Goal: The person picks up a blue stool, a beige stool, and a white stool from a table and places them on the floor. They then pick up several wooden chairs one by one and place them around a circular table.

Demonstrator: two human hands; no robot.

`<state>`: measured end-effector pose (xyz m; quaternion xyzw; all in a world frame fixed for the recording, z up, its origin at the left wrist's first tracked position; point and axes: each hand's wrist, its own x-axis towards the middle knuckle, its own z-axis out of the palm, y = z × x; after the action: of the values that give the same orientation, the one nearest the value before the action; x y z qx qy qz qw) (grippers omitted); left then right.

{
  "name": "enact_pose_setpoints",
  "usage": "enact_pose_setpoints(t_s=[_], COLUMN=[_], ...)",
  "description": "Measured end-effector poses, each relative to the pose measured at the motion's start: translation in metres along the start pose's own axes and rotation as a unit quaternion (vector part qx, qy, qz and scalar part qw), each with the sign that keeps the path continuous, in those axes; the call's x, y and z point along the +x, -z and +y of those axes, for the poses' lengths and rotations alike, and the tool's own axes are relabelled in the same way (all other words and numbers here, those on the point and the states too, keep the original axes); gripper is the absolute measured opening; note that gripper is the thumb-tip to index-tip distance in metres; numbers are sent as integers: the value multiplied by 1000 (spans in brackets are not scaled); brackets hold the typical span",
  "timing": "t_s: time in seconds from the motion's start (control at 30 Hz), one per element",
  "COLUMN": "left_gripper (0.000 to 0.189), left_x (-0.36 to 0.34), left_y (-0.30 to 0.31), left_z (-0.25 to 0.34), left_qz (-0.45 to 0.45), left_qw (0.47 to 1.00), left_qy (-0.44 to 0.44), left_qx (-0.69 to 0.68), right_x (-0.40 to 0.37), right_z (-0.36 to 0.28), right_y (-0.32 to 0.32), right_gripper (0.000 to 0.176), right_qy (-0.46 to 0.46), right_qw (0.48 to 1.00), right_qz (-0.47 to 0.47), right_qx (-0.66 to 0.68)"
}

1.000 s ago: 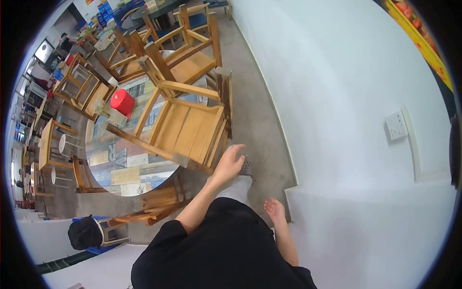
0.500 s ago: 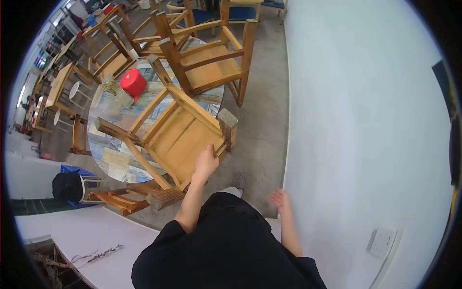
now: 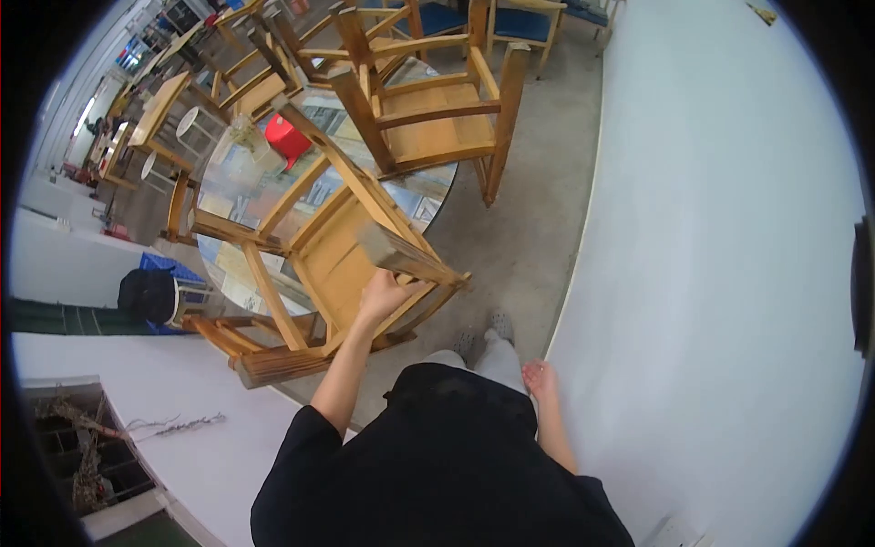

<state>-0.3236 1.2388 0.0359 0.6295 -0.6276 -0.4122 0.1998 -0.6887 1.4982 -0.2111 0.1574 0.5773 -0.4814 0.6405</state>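
The left hand (image 3: 381,294) gripped the wooden chair (image 3: 335,257) at the near edge of its seat. Its fingers (image 3: 394,281) were curled tight around the wood, just beside a thick leg that jutted towards the near right and showed blurred. The chair sat tipped on its side, with its frame resting against the near right rim of the round counter (image 3: 225,189), whose top was a patchwork of printed panels under a glossy surface. It leaned out over the grey floor (image 3: 533,228).

The right hand (image 3: 540,377) hung low at the person's side, close to the white wall (image 3: 729,228). Its fingers were loosely apart and it held nothing. A pair of grey shoes (image 3: 500,325) stood on the floor between the two hands.

Farther along the counter a second wooden chair (image 3: 436,128) lay on the top with its legs pointing towards the wall, just beyond the gripped one. A red stool (image 3: 287,139) stood on the counter to the left of both chairs.

At the near left, a black bag (image 3: 146,295) rested beside a blue crate (image 3: 171,268), well apart from the hands. A few dry twigs (image 3: 178,425) lay on a white ledge at the lower left.
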Motion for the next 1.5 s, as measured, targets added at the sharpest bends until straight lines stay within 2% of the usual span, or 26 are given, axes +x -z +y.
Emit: enact_pose_setpoints(t_s=[0.03, 0.13, 0.2, 0.27, 0.33, 0.4, 0.43, 0.47, 0.53, 0.57, 0.67, 0.77, 0.87, 0.97, 1.07, 1.17, 1.27, 1.37, 1.47, 1.5], left_gripper=[49, 41, 36, 30, 24, 21, 19, 18, 17, 19, 21, 21, 21, 21, 22, 22, 18, 16, 14, 15], left_x=[-2, -16, -40, -58, -81, -103, -112, -120, -140, -152, -180, -221, -260, -299, -330, -360, -373, -379, -381, -389], left_y=[8, 40, 62, 75, 80, 85, 86, 86, 81, 75, 54, 34, 11, -14, -42, -76, -106, -122, -126, -136], left_z=[5, 43, 78, 97, 105, 117, 125, 134, 149, 152, 146, 118, 70, 32, -13, -77, -131, -171, -197, -227], left_qz=[21, 59, 108, 159, 214, 231, 241, 279, 348, 376, 453, 485, 526, 548, 556, 538, 531, 502, 498, 485], left_qw=[998, 986, 982, 966, 932, 906, 891, 893, 892, 881, 833, 799, 763, 723, 674, 628, 566, 532, 514, 506], left_qy=[-38, -46, 3, 22, 16, 10, 4, 6, 18, 42, 56, 122, 138, 177, 216, 248, 258, 260, 258, 261], left_qx=[-36, -151, -155, -204, -293, -354, -384, -352, -287, -285, -313, -333, -351, -382, -436, -504, -575, -630, -649, -664], right_x=[4, 17, 18, 41, 25, 29, 38, 47, 54, 52, 51, 26, 26, 23, -12, -30, -77, -96, -133, -152], right_z=[-8, -49, -83, -113, -143, -167, -178, -191, -218, -230, -270, -278, -262, -240, -210, -178, -155, -136, -118, -109], right_y=[-5, -32, -66, -86, -133, -170, -183, -198, -228, -239, -271, -307, -337, -377, -417, -449, -465, -478, -486, -487], right_gripper=[31, 36, 34, 53, 76, 95, 93, 91, 86, 84, 89, 68, 59, 64, 44, 43, 42, 49, 46, 44], right_qy=[-3, 0, 12, 58, 99, 106, 106, 108, 85, 68, 18, 14, 23, 14, -29, -72, -80, -55, -73, -39], right_qw=[1000, 994, 983, 950, 938, 923, 916, 909, 888, 875, 831, 776, 746, 681, 655, 559, 546, 522, 519, 501], right_qz=[-2, -21, -53, -134, -116, -124, -137, -151, -253, -300, -341, -367, -404, -461, -480, -529, -513, -524, -526, -542], right_qx=[-22, -103, -176, -276, -312, -349, -362, -373, -375, -373, -439, -513, -528, -569, -582, -635, -658, -671, -670, -673])
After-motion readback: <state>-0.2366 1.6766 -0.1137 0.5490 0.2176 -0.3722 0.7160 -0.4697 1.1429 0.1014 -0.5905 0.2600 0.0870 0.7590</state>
